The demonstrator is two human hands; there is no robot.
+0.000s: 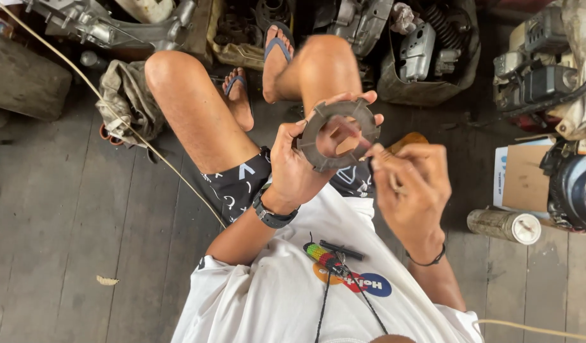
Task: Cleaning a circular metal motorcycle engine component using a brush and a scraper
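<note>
I sit on a wooden floor with my knees up. My left hand (293, 166) grips a grey ring-shaped plate (339, 134) with notched tabs around its rim, held upright above my lap. My right hand (408, 184) is pinched on a thin tool or small piece at the ring's right edge; what it is I cannot tell. A black watch sits on my left wrist, a dark band on my right. A small device on a cord (334, 256) hangs against my white shirt.
Engine parts (102, 25) and casings lie at the top. A sack of metal parts (426, 57) sits past my right knee. A dirty rag (124, 98) is at left. A small engine (560, 95), cardboard (525, 178) and a cylinder can (504, 225) stand at right.
</note>
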